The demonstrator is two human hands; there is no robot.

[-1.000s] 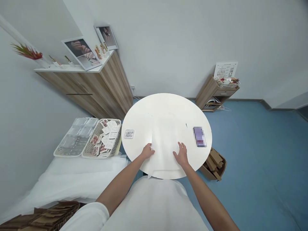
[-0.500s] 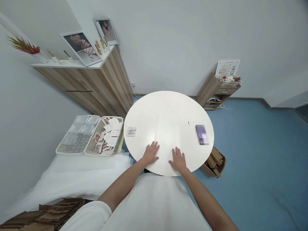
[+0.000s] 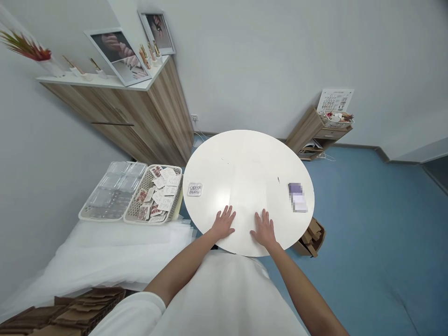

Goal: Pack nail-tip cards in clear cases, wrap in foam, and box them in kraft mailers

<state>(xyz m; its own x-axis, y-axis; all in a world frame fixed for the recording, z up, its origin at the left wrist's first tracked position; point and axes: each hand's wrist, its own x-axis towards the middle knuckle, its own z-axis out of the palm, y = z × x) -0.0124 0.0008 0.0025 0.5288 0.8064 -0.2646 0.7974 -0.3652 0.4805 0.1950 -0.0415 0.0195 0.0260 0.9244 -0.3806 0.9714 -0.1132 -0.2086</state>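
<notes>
My left hand (image 3: 223,224) lies flat on the white oval table (image 3: 245,163), fingers spread and holding nothing. To its right, my right hand (image 3: 264,229) rests palm down on the same tabletop, its fingers apart. Near the table's left edge sits a small clear plastic tray (image 3: 194,189) with little rounded pieces in it. Over by the right edge is a purple, partly pixelated item (image 3: 297,197), whose kind I cannot make out. A tiny dark object (image 3: 278,179) lies to the left of it.
Left of the table stand a white basket of printed cards (image 3: 178,175) and another basket of clear plastic cases (image 3: 84,214), beside white packing sheets (image 3: 122,252). A cardboard box (image 3: 321,238) is on the floor at right. A wooden cabinet (image 3: 171,107) and small shelf (image 3: 303,126) stand behind.
The camera view has shifted slightly, so the table appears a little further right. Both hands stay flat on the tabletop, and nothing has been picked up.
</notes>
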